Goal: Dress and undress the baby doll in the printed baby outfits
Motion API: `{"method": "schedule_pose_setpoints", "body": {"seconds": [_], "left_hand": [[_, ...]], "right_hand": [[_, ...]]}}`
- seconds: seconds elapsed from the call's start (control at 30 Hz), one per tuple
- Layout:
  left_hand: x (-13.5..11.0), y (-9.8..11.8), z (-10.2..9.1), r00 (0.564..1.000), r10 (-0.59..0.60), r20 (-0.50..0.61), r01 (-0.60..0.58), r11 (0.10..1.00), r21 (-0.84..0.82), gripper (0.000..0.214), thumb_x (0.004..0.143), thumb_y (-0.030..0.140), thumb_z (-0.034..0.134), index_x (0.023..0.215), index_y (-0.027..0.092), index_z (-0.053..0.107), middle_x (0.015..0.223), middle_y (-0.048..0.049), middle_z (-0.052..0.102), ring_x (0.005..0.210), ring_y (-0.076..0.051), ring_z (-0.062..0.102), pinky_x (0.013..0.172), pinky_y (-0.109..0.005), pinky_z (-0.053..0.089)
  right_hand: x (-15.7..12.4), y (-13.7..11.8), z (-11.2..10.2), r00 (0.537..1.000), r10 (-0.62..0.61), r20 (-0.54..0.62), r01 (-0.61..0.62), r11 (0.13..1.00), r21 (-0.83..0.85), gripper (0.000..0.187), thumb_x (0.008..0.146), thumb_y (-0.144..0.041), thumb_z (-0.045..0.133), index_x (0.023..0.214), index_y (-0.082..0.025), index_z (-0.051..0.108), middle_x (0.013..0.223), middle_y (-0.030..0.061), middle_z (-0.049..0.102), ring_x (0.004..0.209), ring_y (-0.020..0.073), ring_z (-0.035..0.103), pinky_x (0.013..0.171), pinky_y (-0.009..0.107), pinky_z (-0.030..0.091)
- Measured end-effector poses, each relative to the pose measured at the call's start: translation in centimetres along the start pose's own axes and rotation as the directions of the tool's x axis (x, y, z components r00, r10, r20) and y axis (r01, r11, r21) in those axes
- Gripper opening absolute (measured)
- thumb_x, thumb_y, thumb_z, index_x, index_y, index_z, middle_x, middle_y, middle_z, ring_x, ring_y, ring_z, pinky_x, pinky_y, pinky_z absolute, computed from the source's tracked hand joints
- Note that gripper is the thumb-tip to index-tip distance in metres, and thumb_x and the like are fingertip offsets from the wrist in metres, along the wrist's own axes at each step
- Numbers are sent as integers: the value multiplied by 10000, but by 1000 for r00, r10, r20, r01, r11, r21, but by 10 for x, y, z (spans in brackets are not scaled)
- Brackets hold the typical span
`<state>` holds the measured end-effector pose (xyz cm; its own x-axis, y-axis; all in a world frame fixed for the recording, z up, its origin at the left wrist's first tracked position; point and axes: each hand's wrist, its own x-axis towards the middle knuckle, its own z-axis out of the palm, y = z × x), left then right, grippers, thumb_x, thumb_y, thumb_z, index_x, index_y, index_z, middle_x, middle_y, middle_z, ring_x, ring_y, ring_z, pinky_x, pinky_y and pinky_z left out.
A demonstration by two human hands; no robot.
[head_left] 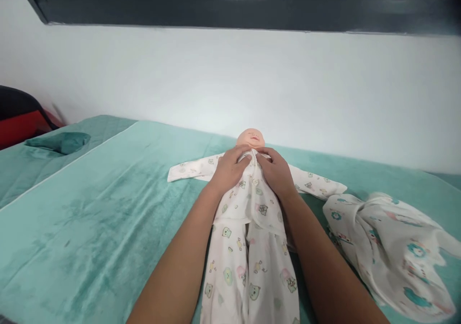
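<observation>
A baby doll [251, 136] lies on its back, its head toward the wall. It wears a white printed pajama top [264, 209] with long sleeves spread to both sides, and matching pajama pants [230, 271]. My left hand [230, 169] is closed on the left side of the top's collar, thumb and fingers bent just below the doll's chin. My right hand [276, 171] is closed on the collar's right side, close beside it. One button [255, 182] shows below the hands on the front opening. The fingertips are partly hidden in the cloth.
A crumpled white printed cloth [396, 252] lies on the right, by the sleeve's end. Everything rests on a green plush bed cover [108, 228]. A white wall [180, 79] with a dark window frame [162, 7] rises behind. A red and black object [23, 122] stands far left.
</observation>
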<state>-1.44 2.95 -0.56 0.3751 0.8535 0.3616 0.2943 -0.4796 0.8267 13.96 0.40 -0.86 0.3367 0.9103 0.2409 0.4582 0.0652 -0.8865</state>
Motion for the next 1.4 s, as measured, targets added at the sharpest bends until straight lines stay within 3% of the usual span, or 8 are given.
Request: {"method": "schedule_pose_setpoints", "body": {"seconds": [0.17,0.27,0.37,0.57,0.83,1.07,1.2,1.4], "left_hand": [[3,-3,1,999,-24,40,18,990,137,386,973,359,420,1272,259,643,1453,-21,556,1389,-218,437,1200,-409,294],[4,-3,0,998,-28,59,17,985,174,401,968,341,410,1294,271,633,1457,-19,549,1382,-219,440,1195,-413,296],[4,-2,0,997,-37,63,25,982,187,413,958,329,415,1310,281,625,1464,-12,541,1385,-233,433,1191,-427,298],[4,0,0,998,-16,68,4,985,171,431,947,278,403,1316,281,624,1459,-5,544,1385,-226,429,1193,-419,292],[3,4,0,997,-28,71,17,987,157,447,927,249,406,1317,298,618,1455,7,545,1388,-230,425,1194,-431,292],[4,2,1,999,-1,32,-2,998,70,354,901,236,471,1184,264,682,1340,-6,635,1308,-201,525,1156,-352,365],[4,2,0,1000,6,27,-8,999,53,335,896,230,494,1165,254,692,1330,-11,642,1285,-196,548,1140,-328,378],[3,5,-1,1000,1,14,-1,1000,-2,303,901,223,518,1141,240,702,1299,-17,662,1247,-191,579,1118,-316,402]], "right_hand": [[21,12,-3,993,-47,111,49,999,-15,301,810,-428,592,999,-241,733,1193,55,690,1141,266,583,1032,448,378],[27,17,-3,990,-51,133,45,998,48,296,793,-454,613,940,-224,727,1073,46,721,1014,253,621,959,433,427],[28,20,-1,998,-39,59,33,995,99,270,773,-447,630,862,-205,709,934,35,731,889,232,629,893,408,451],[31,26,0,998,-59,12,57,989,139,293,752,-453,624,847,-185,695,877,42,718,824,213,603,809,369,451],[23,21,-1,998,-60,-18,62,990,130,251,793,-444,583,835,-207,652,605,-41,547,587,151,474,622,306,388],[22,21,0,995,-97,-21,99,982,162,195,775,-384,618,840,-203,651,803,2,646,725,166,548,729,326,430],[22,25,1,991,-135,-10,132,943,306,185,756,-348,649,873,-205,632,827,1,645,740,154,572,723,307,446],[19,24,-2,986,-168,-1,161,946,281,236,749,-360,665,934,-215,654,884,8,656,702,137,535,681,296,442]]}}
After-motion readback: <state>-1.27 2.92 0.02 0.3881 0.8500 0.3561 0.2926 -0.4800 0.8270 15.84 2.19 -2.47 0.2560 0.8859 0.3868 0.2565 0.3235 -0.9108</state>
